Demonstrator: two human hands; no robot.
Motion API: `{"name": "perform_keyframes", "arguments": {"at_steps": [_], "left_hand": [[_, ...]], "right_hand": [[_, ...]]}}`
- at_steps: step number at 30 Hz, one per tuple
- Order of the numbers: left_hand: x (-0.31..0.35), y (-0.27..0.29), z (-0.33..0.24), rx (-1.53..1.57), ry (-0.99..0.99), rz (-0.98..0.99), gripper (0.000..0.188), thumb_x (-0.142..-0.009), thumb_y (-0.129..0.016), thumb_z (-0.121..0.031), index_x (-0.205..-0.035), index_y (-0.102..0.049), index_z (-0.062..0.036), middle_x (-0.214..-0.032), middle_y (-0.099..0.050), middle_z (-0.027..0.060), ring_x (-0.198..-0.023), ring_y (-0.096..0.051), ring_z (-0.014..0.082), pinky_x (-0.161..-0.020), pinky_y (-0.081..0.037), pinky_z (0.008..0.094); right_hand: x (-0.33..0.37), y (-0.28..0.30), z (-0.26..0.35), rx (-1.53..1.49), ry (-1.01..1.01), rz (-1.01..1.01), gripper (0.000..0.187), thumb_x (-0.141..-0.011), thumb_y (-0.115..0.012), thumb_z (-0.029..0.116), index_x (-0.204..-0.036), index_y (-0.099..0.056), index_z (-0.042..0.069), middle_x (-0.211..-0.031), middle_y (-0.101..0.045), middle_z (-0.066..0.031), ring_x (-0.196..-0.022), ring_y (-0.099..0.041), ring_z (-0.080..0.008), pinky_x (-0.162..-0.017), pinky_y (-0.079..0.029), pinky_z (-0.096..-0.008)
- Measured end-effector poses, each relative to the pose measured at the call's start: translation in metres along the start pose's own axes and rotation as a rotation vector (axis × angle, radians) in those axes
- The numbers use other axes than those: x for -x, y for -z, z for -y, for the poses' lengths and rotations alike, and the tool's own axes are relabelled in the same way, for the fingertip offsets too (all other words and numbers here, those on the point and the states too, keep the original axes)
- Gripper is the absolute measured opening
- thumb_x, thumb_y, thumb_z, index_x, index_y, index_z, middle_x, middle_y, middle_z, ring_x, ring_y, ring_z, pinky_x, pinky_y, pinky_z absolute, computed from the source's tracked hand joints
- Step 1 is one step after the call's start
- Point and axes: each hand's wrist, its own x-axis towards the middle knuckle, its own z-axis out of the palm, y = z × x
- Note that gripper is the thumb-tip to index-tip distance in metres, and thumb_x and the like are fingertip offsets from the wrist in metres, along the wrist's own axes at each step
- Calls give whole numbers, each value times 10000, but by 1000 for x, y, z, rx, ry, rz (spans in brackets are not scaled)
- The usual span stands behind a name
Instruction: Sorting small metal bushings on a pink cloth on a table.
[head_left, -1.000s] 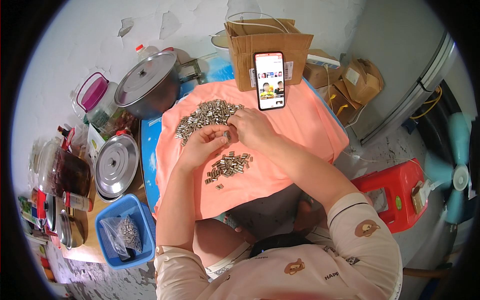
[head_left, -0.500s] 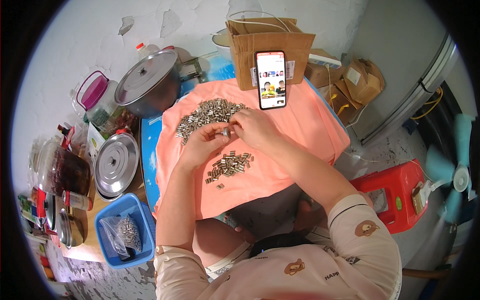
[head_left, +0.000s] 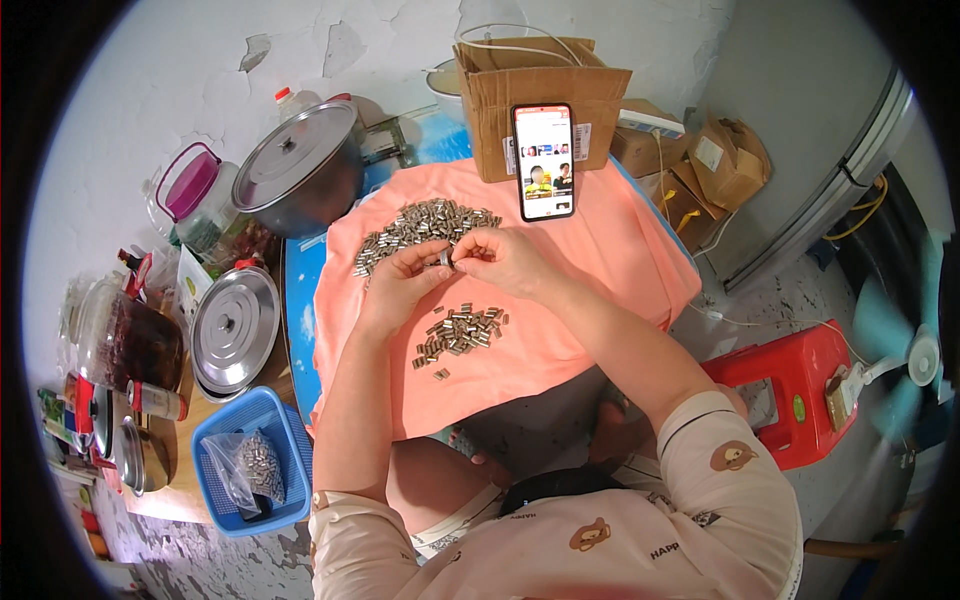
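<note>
A large heap of small silvery metal cylinders (head_left: 412,228) lies on the salmon-pink cloth (head_left: 590,270). In front of this heap my left hand (head_left: 398,285) pinches a small silvery metal piece (head_left: 445,258), too small to make out fully. My right hand (head_left: 510,264) meets it from the right, thumb and finger pressed together close to that piece. What its fingertips hold, if anything, is hidden. Closer to me, a smaller pile of similar metal cylinders (head_left: 462,332) is spread below my hands, with a few lying loose at its edge.
A lit phone (head_left: 546,162) leans on an open cardboard box (head_left: 490,120) at the back. Left stand a big lidded pot (head_left: 320,195), jars and a blue basket (head_left: 215,490) holding a bag of metal pieces. A red stool (head_left: 815,430) and a fan (head_left: 922,358) are right.
My right hand has come slightly left and down, its fingertips closer to the piece in my left hand. Both piles look about the same.
</note>
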Motion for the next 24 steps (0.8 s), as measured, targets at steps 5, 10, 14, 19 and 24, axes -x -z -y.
{"name": "perform_keyframes", "arguments": {"at_steps": [5, 10, 14, 19, 24], "left_hand": [[0, -1, -1, -11, 12, -11, 309, -790, -573, 19, -1095, -525, 21, -962, -588, 55, -841, -561, 96, -727, -465, 195], [1, -4, -4, -24, 8, 20, 309, -785, -579, 18, -1090, -528, 23, -948, -587, 50, -840, -556, 94, -737, -464, 199], [2, -6, -5, -67, -16, 21, 303, -784, -582, 14, -1082, -531, 24, -934, -586, 46, -835, -556, 95, -728, -466, 198], [1, -6, -2, -82, -21, 5, 298, -780, -588, 9, -1074, -535, 24, -907, -585, 35, -788, -556, 90, -654, -468, 194], [4, -9, -10, -81, 64, -4, 298, -781, -589, 6, -1075, -540, 13, -881, -588, 26, -732, -545, 69, -605, -448, 176]], "right_hand": [[0, 0, -1, -21, 18, -2, 40, -745, -586, 6, -784, -582, 1, -734, -586, -15, -654, -531, -62, -596, -449, -203], [1, 0, -2, 63, 44, -48, 56, -740, -591, -1, -794, -578, 3, -727, -586, -27, -652, -544, -76, -583, -454, -214], [5, -3, 6, 393, 226, -122, 82, -727, -607, 12, -805, -584, 10, -721, -595, -53, -642, -569, -115, -570, -461, -239], [5, -5, 5, 417, 253, -124, 62, -732, -600, 17, -792, -584, 15, -736, -601, -61, -653, -575, -130, -587, -462, -244], [3, 2, -1, 0, -53, -45, 43, -739, -603, 25, -758, -568, 10, -694, -584, -39, -649, -556, -98, -594, -454, -231]]}}
